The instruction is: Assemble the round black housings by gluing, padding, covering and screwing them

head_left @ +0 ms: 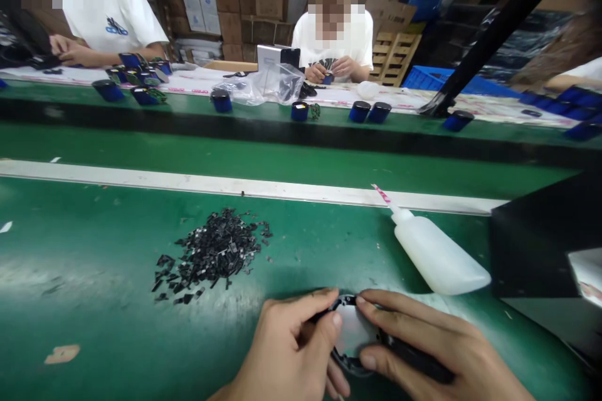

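Note:
Both my hands hold one small round black part with a pale grey face (353, 331) just above the green table at the bottom centre. My left hand (286, 351) grips its left rim with curled fingers, thumb on the edge. My right hand (423, 344) pinches the right rim, forefinger along the top and thumb below. A dark piece runs under my right palm; I cannot make out what it is. A heap of several small black clips (214, 254) lies a short way to the upper left of my hands.
A white squeeze bottle (435, 254) with a pink-tipped nozzle lies on its side to the upper right. A black box (540, 238) stands at the right edge. Beyond the white strip (235, 187), two people in white shirts work among several blue cylinders (360, 111).

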`<state>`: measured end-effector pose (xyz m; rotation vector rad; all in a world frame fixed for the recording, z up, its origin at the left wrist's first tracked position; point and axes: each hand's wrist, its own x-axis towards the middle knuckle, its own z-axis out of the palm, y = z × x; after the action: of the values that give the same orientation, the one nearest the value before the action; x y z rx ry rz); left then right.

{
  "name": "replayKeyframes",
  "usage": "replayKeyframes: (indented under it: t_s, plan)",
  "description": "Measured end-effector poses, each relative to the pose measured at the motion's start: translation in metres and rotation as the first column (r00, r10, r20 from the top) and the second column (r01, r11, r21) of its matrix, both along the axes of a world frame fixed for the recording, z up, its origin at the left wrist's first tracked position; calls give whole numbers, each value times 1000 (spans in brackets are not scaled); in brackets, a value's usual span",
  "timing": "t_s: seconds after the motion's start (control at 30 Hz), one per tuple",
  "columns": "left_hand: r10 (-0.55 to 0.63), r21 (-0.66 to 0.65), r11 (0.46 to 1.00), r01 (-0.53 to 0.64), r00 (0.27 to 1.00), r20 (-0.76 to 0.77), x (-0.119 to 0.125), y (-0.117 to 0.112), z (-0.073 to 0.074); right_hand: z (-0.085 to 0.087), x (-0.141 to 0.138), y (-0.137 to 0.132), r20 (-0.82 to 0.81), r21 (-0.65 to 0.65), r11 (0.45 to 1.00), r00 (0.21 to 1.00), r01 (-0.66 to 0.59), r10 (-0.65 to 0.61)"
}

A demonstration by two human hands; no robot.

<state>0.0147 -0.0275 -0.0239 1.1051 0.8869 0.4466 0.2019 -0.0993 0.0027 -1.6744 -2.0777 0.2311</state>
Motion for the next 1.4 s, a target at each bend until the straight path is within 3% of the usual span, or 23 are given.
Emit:
replayKeyframes:
  t_s: [0.13, 0.23, 0.3, 0.47, 0.57, 0.63, 0.7, 0.77, 0.83, 0.87, 0.93, 1.1, 1.27, 1.4]
  plan:
    - [26, -16, 1000, -25, 1000, 17, 1, 0, 2, 6, 3, 0, -137, -170, 985, 990, 20, -44]
    - [39, -52, 998, -38, 999, 25, 1, 0, 1, 13, 13, 5, -328, -449, 893, 922, 38, -205]
    - [32, -62, 998, -31, 999, 19, 0, 1, 0, 15, 17, 11, -428, -559, 829, 848, 23, -312]
    - [16, -60, 998, -15, 1000, 22, 1, 3, 3, 9, 10, 28, -619, -672, 722, 659, -163, -428]
    - [29, -78, 997, -27, 999, 34, 2, 2, 5, 7, 5, 28, -594, -692, 713, 654, -118, -468]
    - [44, -82, 996, -41, 998, 33, 2, 2, 5, 5, 6, 20, -560, -674, 736, 695, -66, -451]
    - [55, -73, 996, -53, 998, 30, 3, 2, 4, 1, 12, 7, -463, -573, 814, 782, 95, -418]
    - [63, -61, 996, -61, 997, 32, 4, 3, 6, -7, 19, -10, -191, -228, 929, 923, 290, -335]
    - [67, -57, 996, -66, 997, 29, 5, 3, 9, -18, 24, -26, 185, 158, 959, 946, 237, -265]
    - [67, -56, 996, -65, 998, 22, 5, 3, 11, -22, 26, -33, 317, 255, 954, 918, 160, -239]
    - [60, -50, 997, -60, 998, 1, 5, 4, 15, -28, 28, -46, 403, 271, 959, 895, 81, -190]
    - [37, -31, 999, -38, 999, -29, 3, 6, 19, -23, 43, -74, 328, 223, 964, 920, 145, -214]
    - [38, -48, 998, -39, 999, -19, 4, 6, 16, -29, 67, -91, 331, 183, 978, 930, 105, -161]
    - [72, -90, 993, -70, 997, 16, 3, 5, 9, -32, 72, -95, 182, 114, 987, 975, 112, -131]
